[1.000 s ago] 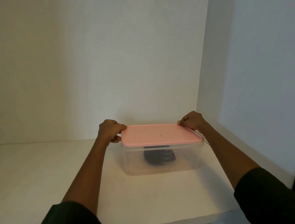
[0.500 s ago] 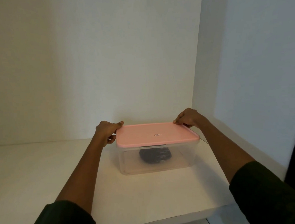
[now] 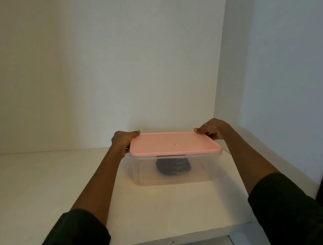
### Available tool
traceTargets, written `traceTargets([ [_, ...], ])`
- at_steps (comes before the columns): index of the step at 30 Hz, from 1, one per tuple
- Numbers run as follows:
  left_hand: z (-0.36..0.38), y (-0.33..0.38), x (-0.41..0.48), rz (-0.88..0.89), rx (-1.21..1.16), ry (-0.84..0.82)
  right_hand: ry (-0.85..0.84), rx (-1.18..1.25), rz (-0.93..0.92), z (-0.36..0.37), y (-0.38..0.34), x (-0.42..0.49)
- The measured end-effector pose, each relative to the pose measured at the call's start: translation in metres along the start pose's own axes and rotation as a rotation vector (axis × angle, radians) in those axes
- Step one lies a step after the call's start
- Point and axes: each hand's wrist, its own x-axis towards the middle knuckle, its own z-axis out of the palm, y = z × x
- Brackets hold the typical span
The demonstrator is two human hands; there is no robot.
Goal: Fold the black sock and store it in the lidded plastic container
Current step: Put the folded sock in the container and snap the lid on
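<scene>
Status: black sock (image 3: 173,167) is folded into a compact bundle and sits inside the clear container (image 3: 147,173), roughly centre of the floor and visible thru the front wall. Pink lid (image 3: 174,142) is on top and looks level all round.

Hands are well apart, one per far corner. The left hand (image 3: 122,142) has its thumb over the lid's far-left corner w/ fingers curled down under the rim. The right hand (image 3: 213,130) has its fingertips on the far-right corner, clamped over the edge the same way. A symmetric grip makes sense – even pressure on both back corners seats the lid w/o rocking the box.

Container sits flat on the white shelf (image 3: 46,189), near the back wall and right side wall. That keeps it tucked out of the way.

Can't tell if the seal has fully snapped at the rear, since the hands cover it. IMO the task is basically done – only letting go is left.
</scene>
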Motion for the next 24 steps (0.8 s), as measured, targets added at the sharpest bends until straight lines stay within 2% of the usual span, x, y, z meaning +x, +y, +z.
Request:
traceTargets([
  [3, -0.002, -0.001, 0.002, -0.045, -0.015, -0.030, 0.001, 0.009, -0.013, 0.001, 0.002, 0.004],
  [8, -0.002, -0.003, 0.006, -0.060, -0.012, -0.025, 0.183, -0.331, -0.165, 0.009, 0.006, 0.006],
  [14, 0.001, -0.002, 0.001, -0.029, -0.027, -0.012, 0.273, -0.293, -0.246, 0.016, 0.017, -0.002],
  [19, 0.003, 0.000, -0.008, 0.039, 0.076, 0.064, 0.305, -0.282, -0.212, 0.010, 0.017, -0.020],
  [24, -0.006, 0.001, -0.014, 0.019, 0.115, 0.008, 0.333, -0.386, -0.137, 0.004, 0.022, -0.045],
])
